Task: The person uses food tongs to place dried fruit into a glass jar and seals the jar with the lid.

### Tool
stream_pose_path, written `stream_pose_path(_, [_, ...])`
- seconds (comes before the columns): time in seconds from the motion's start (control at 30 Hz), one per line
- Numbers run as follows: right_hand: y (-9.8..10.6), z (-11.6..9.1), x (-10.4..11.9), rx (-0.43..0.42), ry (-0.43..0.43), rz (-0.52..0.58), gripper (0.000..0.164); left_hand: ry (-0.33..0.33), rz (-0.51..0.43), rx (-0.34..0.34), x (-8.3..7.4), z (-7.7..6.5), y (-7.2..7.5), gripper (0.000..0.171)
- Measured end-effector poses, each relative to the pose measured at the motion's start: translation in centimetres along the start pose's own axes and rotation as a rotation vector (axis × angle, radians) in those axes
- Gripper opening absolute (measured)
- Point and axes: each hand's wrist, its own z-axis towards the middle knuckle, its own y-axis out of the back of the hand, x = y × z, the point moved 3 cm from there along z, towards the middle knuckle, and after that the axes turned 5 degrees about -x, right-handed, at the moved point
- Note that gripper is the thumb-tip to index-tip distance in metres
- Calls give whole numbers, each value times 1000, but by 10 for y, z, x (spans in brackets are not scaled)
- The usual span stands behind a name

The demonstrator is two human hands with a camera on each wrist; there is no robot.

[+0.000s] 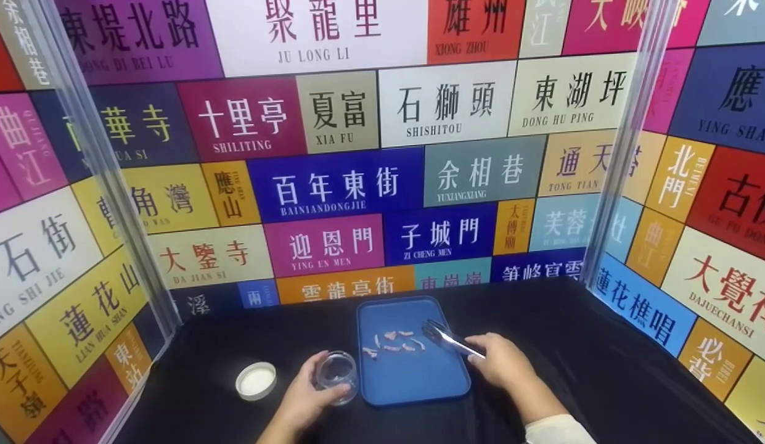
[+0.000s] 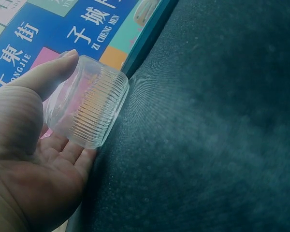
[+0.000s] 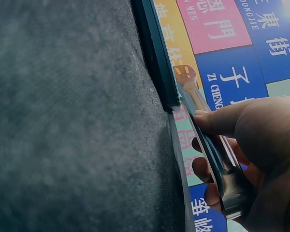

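Note:
My left hand [image 1: 311,388] grips a clear glass jar [image 1: 337,377] standing on the black cloth, just left of a blue tray [image 1: 413,382]. In the left wrist view the jar [image 2: 94,104] shows ribbed sides, with my thumb on one side and fingers on the other. My right hand [image 1: 502,361] holds metal tongs [image 1: 453,340], their tips over the right part of the tray. Several small pale, pinkish strips [image 1: 391,348] lie scattered on the tray, left of the tong tips. The right wrist view shows my thumb and fingers around the tongs [image 3: 215,154].
A round whitish lid [image 1: 256,380] lies on the black table cloth [image 1: 203,351], left of the jar. Panels with colourful printed signs [image 1: 339,185] stand behind and on both sides, with clear corner posts [image 1: 625,135] where they meet.

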Motion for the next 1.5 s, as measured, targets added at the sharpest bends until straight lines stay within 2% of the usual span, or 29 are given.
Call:
stream_pose_path(0.4, [5, 1, 9, -8, -19, 17, 36, -8, 7, 13, 0, 1, 0, 92])
stream_pose_path(0.6, [9, 0, 23, -26, 23, 31, 36, -3, -5, 11, 1, 0, 0, 93])
stream_pose_path(0.87, [14, -5, 50, -21, 26, 50, 37, -1, 22, 3, 0, 0, 1, 92])
stream_pose_path(1.1, [16, -12, 78, -37, 89, 79, 35, -7, -2, 8, 0, 1, 1, 92])
stream_pose_path(1.5, [9, -32, 112, -66, 291, 104, 39, 9, -13, 8, 0, 1, 0, 93])
